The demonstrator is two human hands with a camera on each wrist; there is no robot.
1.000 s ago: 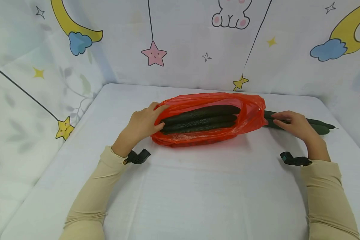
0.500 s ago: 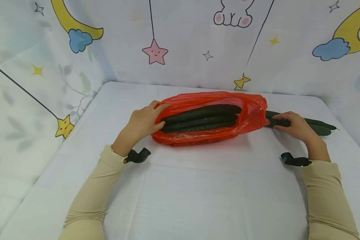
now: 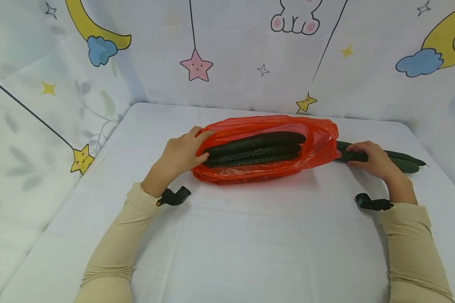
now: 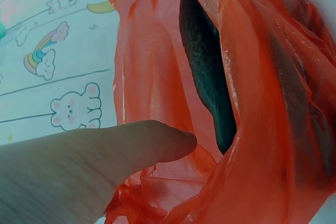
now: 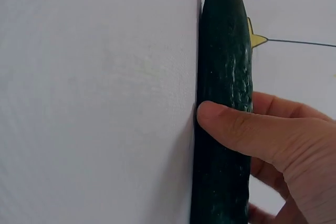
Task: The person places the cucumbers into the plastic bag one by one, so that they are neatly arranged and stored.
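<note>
Several dark green cucumbers [image 3: 254,150] lie side by side in a red plastic bag [image 3: 246,179], visible through its mouth. At the bag's left end my left hand [image 3: 182,153] holds the bag's edge; in the left wrist view its thumb [image 4: 157,142] reaches over the mouth, near one cucumber [image 4: 205,66], while the fingers are out of sight. Right of the bag, my right hand [image 3: 375,160] grips a cucumber [image 5: 223,56] lying on the table, thumb on the near side and fingers behind. Another cucumber [image 3: 405,156] lies along its far side.
A white table [image 3: 250,240] stretches out in front of the bag. Behind it hangs a white cloth [image 3: 231,42] printed with moons, stars and animals. A black camera mount [image 3: 176,196] sits on my left wrist and another mount [image 3: 373,202] on my right.
My right hand has closed its thumb and fingers around the near cucumber, which it hovered over or touched before. The left hand and the bag keep their places. The head view has tilted slightly.
</note>
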